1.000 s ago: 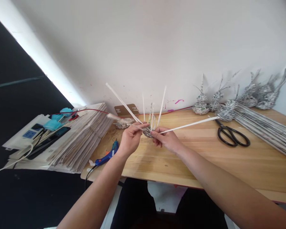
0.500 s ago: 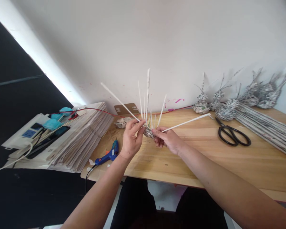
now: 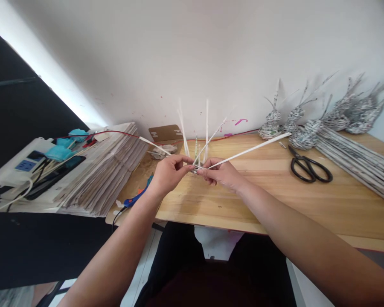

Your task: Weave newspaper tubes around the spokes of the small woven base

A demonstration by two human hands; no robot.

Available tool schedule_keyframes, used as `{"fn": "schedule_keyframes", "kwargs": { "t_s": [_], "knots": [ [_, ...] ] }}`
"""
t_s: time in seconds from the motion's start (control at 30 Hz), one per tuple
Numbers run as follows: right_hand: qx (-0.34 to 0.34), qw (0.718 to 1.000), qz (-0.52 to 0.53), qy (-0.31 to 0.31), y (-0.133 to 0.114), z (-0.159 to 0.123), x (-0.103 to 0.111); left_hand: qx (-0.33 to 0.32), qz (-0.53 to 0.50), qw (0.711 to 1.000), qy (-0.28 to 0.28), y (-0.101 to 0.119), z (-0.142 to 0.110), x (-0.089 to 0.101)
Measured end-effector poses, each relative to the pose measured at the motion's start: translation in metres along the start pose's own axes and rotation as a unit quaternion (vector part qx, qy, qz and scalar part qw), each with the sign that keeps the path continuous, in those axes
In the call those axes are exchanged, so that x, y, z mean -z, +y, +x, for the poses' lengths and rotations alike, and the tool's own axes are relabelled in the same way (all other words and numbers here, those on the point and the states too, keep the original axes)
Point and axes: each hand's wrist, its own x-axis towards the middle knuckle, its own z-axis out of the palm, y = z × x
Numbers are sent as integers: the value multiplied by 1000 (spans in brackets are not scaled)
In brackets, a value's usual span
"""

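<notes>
My left hand (image 3: pixel 168 175) and my right hand (image 3: pixel 222 174) meet over the wooden table (image 3: pixel 275 196), both pinched on a small woven paper piece (image 3: pixel 196 169) mostly hidden between the fingertips. Several thin white paper rods (image 3: pixel 206 128) fan upward from it. One long rod (image 3: pixel 252 148) slants off to the right, another (image 3: pixel 153 145) to the left. The fingers of both hands are closed round the weave and the rod bases.
A blue glue gun (image 3: pixel 136 197) lies at the table's left edge beside a stack of newspapers (image 3: pixel 102 175) with a power strip (image 3: pixel 22 164). Black scissors (image 3: pixel 309 168), several woven paper figures (image 3: pixel 302 134) and a bundle of rolled paper rods (image 3: pixel 358 164) sit at the right.
My hands came closer together and lower over the table. The fan of rods turned, the left rod dropping toward the newspapers. The view tilted slightly downward.
</notes>
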Motion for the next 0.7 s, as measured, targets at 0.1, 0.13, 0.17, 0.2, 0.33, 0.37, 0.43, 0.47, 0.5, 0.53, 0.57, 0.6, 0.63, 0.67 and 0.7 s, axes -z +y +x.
{"fn": "schedule_keyframes", "kwargs": {
  "t_s": [0.1, 0.13, 0.17, 0.2, 0.33, 0.37, 0.43, 0.47, 0.5, 0.53, 0.57, 0.6, 0.63, 0.67, 0.7],
  "knots": [
    [18, 998, -53, -11, 5, 0, 1, -48, 77, 996, -6, 6, 0, 7],
    [24, 998, -64, -13, 6, 0, 1, -63, 78, 995, -18, 7, 0, 8],
    [31, 997, -74, -15, 6, 0, 1, -72, 71, 994, -32, 8, -1, 9],
    [37, 996, -83, -15, 7, 0, 1, -75, 61, 994, -47, 9, -2, 8],
    [51, 992, -114, 1, 5, -1, 1, -53, 14, 997, -62, 6, -6, 4],
    [50, 992, -116, 6, 5, -1, 1, -46, 6, 997, -58, 5, -7, 2],
    [46, 991, -121, 14, 4, -2, 1, -36, 2, 998, -50, 2, -7, -3],
    [45, 991, -128, 17, 3, -2, 0, -32, 6, 999, -43, 0, -7, -6],
    [45, 989, -136, 19, 3, -2, 0, -28, 12, 999, -37, -1, -7, -8],
    [46, 988, -146, 21, 3, -2, 0, -24, 19, 999, -32, -3, -6, -11],
    [49, 987, -153, 22, 2, -3, 0, -21, 26, 999, -30, -4, -6, -12],
    [51, 986, -157, 20, 2, -3, 0, -20, 34, 999, -30, -4, -5, -14],
    [53, 986, -158, 18, 2, -2, 0, -21, 42, 998, -31, -5, -5, -15],
    [54, 986, -158, 17, 2, -2, 1, -25, 48, 998, -33, -5, -4, -15],
    [54, 986, -158, 17, 2, -2, 1, -32, 53, 997, -34, -6, -4, -15]
  ]
}}
